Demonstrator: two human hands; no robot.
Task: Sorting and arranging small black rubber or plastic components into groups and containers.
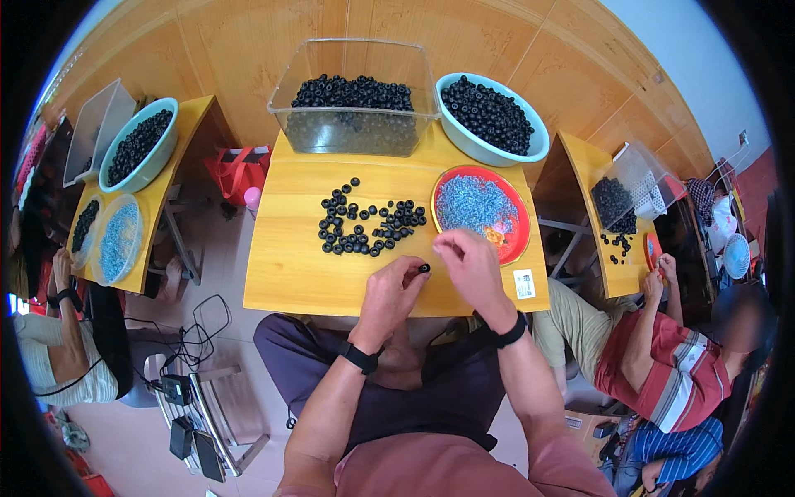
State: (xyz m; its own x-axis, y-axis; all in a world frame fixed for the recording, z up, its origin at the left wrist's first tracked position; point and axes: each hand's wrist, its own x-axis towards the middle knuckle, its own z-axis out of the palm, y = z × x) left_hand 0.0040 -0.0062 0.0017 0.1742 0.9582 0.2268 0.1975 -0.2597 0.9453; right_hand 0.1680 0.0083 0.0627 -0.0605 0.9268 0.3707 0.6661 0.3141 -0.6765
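A wood-panelled wall stands at the back; between the tables at left is a red bag, a pink object just beside it; black cables loop near a metal frame with dark boxes; at right sits a person in a red striped shirt, near someone in blue stripes; a socket is on the pale wall.

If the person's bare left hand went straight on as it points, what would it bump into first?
Probably the bare right hand, just ahead of the small black ring-shaped piece in the left hand; heights are unclear, so it might pass beneath instead.
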